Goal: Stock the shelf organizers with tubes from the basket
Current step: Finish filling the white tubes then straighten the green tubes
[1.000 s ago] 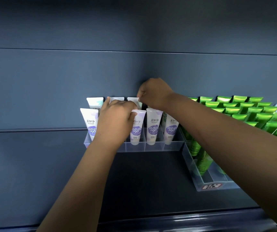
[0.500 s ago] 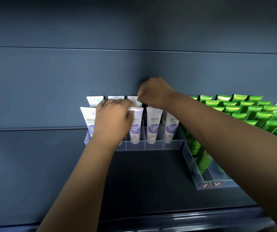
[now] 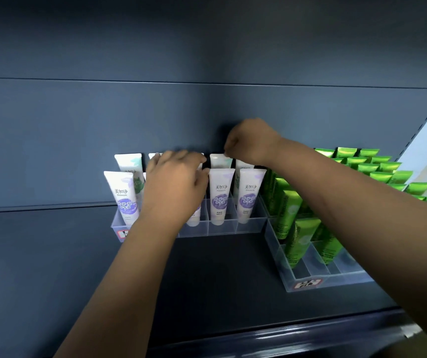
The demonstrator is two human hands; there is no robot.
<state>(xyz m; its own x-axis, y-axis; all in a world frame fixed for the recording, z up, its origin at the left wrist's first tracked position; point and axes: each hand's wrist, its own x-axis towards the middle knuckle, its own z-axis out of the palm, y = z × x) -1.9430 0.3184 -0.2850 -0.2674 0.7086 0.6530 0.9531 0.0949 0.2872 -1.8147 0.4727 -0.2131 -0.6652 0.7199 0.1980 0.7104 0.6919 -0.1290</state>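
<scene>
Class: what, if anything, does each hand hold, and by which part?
The right hand seems to pinch a back-row white tube by its top edge. The left hand lies over front-row tubes; whether it holds one cannot be told.

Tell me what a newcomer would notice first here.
The left hand and right hand meet over white tubes with purple labels, standing in a clear organizer at the back of the dark shelf. To their right, a second organizer packed with bright green tubes stands out.
</scene>
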